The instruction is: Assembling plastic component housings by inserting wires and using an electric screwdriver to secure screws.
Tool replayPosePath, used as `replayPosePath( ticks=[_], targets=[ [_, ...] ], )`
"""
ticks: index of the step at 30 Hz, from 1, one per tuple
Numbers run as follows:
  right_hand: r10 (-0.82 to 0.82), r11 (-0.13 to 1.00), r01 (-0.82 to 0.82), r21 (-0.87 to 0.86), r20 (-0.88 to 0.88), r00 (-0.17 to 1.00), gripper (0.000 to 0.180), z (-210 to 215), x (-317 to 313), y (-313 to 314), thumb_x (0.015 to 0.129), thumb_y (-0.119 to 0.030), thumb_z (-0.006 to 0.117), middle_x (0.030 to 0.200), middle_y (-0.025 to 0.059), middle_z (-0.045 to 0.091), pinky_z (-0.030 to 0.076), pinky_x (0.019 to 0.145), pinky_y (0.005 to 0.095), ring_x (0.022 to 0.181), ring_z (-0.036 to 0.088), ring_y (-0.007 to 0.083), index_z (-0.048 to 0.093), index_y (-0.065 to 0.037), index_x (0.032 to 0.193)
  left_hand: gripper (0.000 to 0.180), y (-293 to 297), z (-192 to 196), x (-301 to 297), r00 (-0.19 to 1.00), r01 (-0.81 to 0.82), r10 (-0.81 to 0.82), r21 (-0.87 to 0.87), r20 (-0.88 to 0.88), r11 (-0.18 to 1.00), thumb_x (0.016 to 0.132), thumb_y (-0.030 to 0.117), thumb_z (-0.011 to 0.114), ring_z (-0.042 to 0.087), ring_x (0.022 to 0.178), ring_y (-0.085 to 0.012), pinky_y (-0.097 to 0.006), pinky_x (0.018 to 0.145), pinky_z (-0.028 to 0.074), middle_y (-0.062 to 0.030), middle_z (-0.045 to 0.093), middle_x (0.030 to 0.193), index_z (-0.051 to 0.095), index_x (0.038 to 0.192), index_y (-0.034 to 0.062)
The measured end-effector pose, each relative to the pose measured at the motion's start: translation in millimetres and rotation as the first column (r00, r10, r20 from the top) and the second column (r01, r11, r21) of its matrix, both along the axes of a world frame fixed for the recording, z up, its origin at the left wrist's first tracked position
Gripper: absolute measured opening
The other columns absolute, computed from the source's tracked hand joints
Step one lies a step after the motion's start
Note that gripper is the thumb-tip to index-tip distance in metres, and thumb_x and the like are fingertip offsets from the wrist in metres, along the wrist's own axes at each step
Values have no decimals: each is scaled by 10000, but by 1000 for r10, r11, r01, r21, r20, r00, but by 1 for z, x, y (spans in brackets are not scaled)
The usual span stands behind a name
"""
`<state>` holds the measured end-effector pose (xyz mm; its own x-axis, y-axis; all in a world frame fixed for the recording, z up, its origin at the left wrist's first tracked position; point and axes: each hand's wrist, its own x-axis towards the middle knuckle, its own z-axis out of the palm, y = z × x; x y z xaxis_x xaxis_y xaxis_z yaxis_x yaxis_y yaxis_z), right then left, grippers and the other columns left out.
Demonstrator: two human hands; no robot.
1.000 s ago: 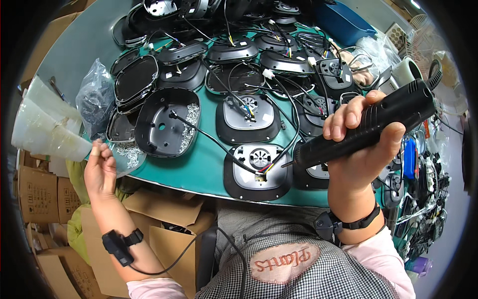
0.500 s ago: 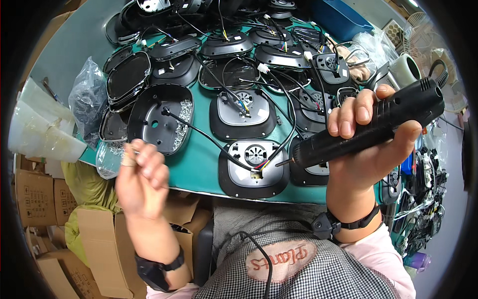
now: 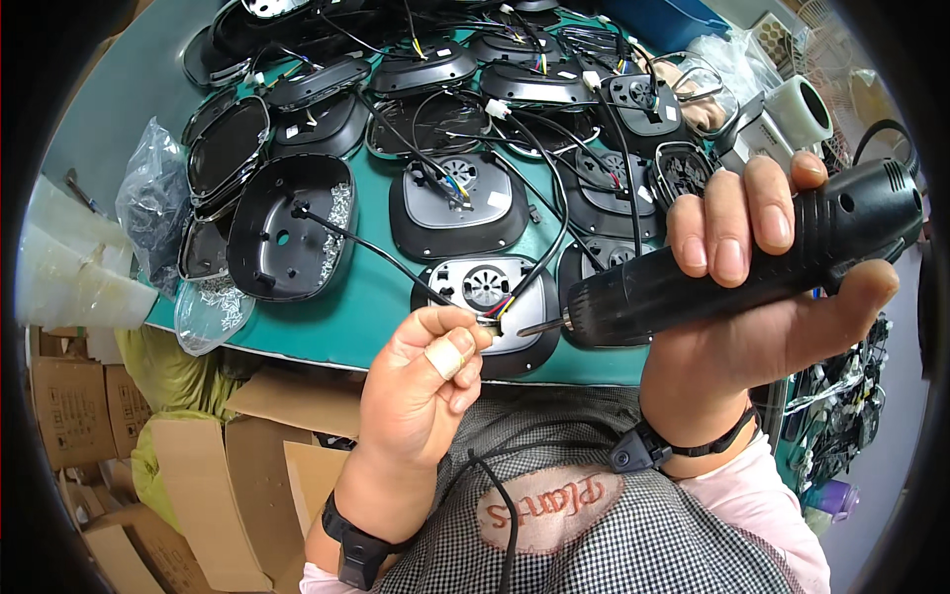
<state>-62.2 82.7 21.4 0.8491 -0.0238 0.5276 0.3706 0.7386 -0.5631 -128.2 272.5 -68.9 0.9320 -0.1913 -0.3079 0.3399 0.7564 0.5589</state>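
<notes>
Both busy! Right hand [image 3: 747,343] grips the black electric screwdriver [image 3: 633,295], its length pointing left toward the narrowly pinched left hand [image 3: 416,388], contents unclear. Left's nearer the silver-faced panel [image 3: 512,342], by the bench's [image 3: 609,368] front edge.

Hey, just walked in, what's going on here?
A person's right hand holds a black power screwdriver, its bit pointing left. The left hand is pinched near the coloured wires of the nearest grey-and-black housing; whether it grips anything is unclear. Further left, a black shell holds small metal pieces.
</notes>
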Motion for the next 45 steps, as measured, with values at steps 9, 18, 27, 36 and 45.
replayPosePath(
  ticks=[9,18,27,36,45],
  targets=[
    [-6,999,5,41,19,1000,611,-3,-10,5,786,-497,651,795,18,469,408,552,278,609,471,124,439,-31,1120,86,-6,-6,-14,997,72,-72,21,-6,997,892,86,548,377,518,-42,-175,450,337,-60,573,815,583,953,36],
    [36,999,-37,22,34,999,603,-8,-6,6,810,-510,620,780,19,475,429,521,283,578,484,122,429,-34,1127,148,-22,2,-19,997,53,-57,62,52,997,914,183,551,375,516,-54,-182,459,328,-68,554,767,583,966,49],
    [48,991,-47,124,-4,999,531,3,5,-6,851,-407,601,766,44,472,419,543,267,609,482,137,418,16,1115,130,-29,21,1,841,-286,-165,682,515,673,866,112,613,496,625,-74,-239,576,419,-12,578,723,626,849,-16],
    [-39,991,40,127,-11,999,585,-4,19,-24,867,-521,522,769,42,471,437,526,304,577,482,145,462,-19,1159,298,0,47,41,924,-103,-204,722,325,684,914,135,534,531,796,-79,-226,706,448,-40,603,901,566,1163,-28],
    [-132,982,138,130,-49,990,606,-5,31,-39,873,-530,507,753,38,468,428,496,283,550,478,133,456,-11,1182,376,89,83,235,934,-342,-330,590,133,-731,772,310,660,621,910,-309,-399,800,476,-167,652,960,639,1058,67]
  ],
)
